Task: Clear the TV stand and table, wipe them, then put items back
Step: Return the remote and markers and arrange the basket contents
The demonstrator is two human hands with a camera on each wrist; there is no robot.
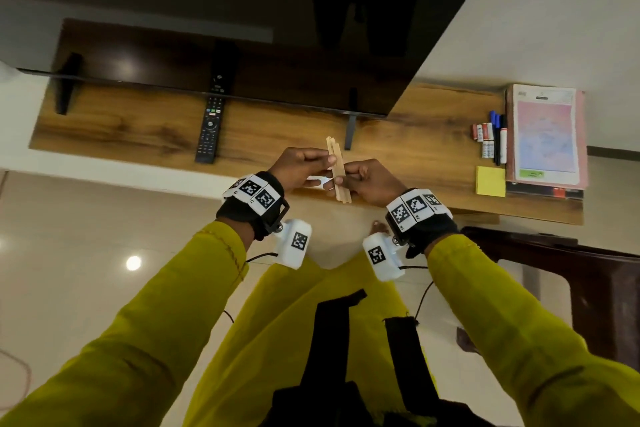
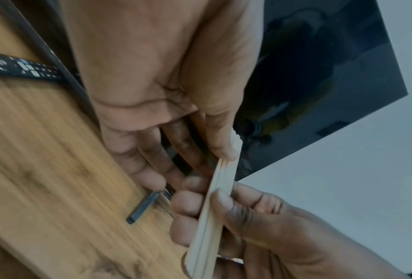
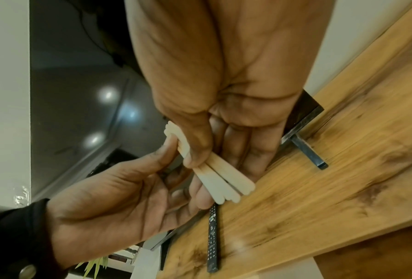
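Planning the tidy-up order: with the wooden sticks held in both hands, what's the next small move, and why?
Probably square the wooden sticks into a neat bundle: the right-wrist view shows their ends fanned, and both the left hand and right hand already pinch them above the TV stand.

No text or label is clear enough to read

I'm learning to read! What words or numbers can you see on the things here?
None can be read.
Remote: button marks too small.
Book: heading and green label blurred.
Batteries: print too small.
Markers: labels too small.
Yellow sticky notes: blank.
Wooden sticks, held by left hand and right hand: plain.
Wrist tags: square code patterns, not words.
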